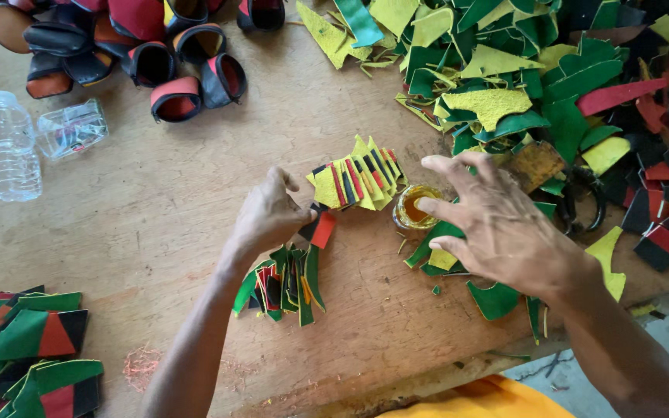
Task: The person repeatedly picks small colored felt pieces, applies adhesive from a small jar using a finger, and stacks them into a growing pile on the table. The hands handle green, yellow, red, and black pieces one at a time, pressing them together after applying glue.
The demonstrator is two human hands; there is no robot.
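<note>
My left hand (pixel 271 215) rests on the wooden table (pixel 149 217), its fingertips pinching a small black and red leather piece (pixel 319 229). Just beyond it lies a fanned row of yellow, red and black pieces (pixel 358 176). Below the hand sits a fanned bunch of green, red and black pieces (pixel 282 285). My right hand (pixel 497 224) hovers with fingers spread, one fingertip at the rim of a small round pot of amber glue (pixel 413 207). It holds nothing.
A big heap of green, yellow, red and black leather scraps (pixel 536 77) fills the upper right. Scissors (pixel 582 203) lie by it. Finished curved shoe parts (pixel 172 70) sit top left, two plastic bottles (pixel 13 147) at left, stitched pieces (pixel 32 348) bottom left.
</note>
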